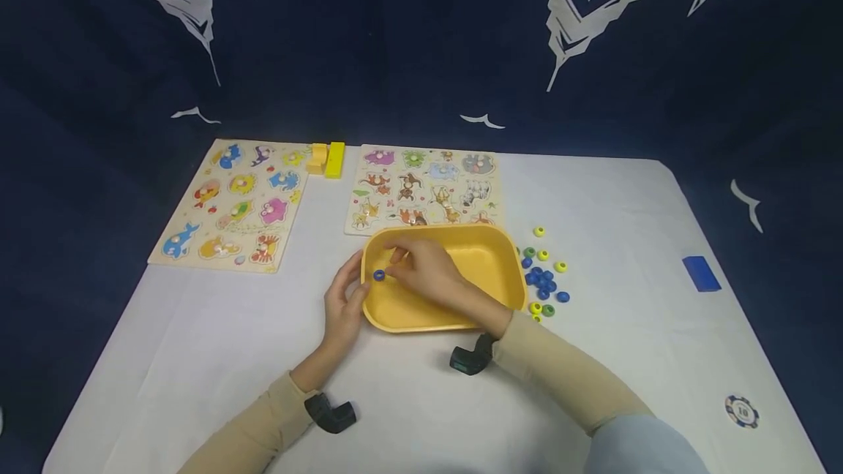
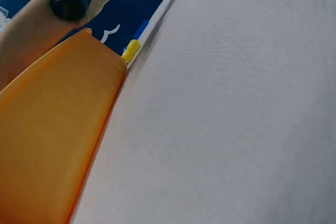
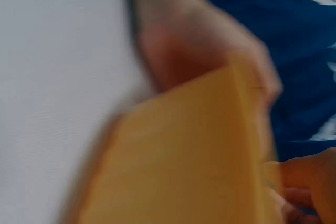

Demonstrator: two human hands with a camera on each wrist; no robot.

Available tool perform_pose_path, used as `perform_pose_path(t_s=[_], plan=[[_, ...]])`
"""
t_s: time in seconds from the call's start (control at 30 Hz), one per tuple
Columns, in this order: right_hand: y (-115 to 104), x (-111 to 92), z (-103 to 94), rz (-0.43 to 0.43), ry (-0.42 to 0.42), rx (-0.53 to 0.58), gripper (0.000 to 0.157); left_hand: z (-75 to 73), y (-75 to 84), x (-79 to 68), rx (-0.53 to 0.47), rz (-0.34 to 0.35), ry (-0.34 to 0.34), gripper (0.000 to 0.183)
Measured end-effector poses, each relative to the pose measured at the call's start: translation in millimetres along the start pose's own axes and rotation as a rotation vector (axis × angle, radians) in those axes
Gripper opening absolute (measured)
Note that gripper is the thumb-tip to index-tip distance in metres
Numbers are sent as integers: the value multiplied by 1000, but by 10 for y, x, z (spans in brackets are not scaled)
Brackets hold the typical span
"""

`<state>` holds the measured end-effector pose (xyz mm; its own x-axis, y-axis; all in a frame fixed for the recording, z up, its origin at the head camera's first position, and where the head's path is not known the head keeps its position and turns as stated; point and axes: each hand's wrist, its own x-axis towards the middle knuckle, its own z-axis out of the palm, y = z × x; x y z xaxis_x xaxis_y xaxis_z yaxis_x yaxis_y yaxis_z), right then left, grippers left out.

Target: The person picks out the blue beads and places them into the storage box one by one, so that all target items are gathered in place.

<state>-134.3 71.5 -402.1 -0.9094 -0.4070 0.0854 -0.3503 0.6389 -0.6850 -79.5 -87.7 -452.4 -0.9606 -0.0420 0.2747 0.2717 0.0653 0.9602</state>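
Observation:
A yellow plastic tray (image 1: 477, 240) stands on the table before me. My left hand (image 1: 344, 309) holds its left end, thumb at the rim and fingers along the outer wall; the right wrist view shows this left hand (image 3: 210, 45) blurred behind the tray wall (image 3: 173, 150). Over the inside of the tray reaches my right hand (image 1: 424, 269), its bent fingers pointing left, with a gap between index finger and thumb. A blue ring-like bead (image 1: 379, 276) lies just left of the thumb tip. In the right wrist view only part of the right hand (image 3: 310, 182) shows, at the lower right.
Right of the tray lie several loose beads, blue (image 1: 543, 280), yellow (image 1: 560, 267) and green (image 1: 548, 310). Two animal peg puzzles (image 1: 227, 207) (image 1: 421, 189) lie behind. Yellow blocks (image 1: 334, 161) sit between them. A blue block (image 1: 701, 273) and a poker chip (image 1: 742, 411) are at the right.

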Motion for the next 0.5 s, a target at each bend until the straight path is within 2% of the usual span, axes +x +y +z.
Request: perform_pose_path(t_s=[0.13, 0.23, 0.33, 0.43, 0.5], plan=[[68, -296, -314, -105, 209, 55, 31, 3, -11, -9, -8, -17, 0, 49], [255, -568, -534, -158, 334, 85, 28, 4, -7, -7, -29, -23, 5, 49], [563, -855, -702, -177, 424, 101, 27, 5, 0, -5, -48, -26, 7, 48], [966, -1151, -804, -131, 501, 56, 27, 7, 5, -3, -65, -33, 5, 48], [1298, -1339, -839, -90, 532, 63, 31, 10, 6, -1, -67, -37, 2, 48]])
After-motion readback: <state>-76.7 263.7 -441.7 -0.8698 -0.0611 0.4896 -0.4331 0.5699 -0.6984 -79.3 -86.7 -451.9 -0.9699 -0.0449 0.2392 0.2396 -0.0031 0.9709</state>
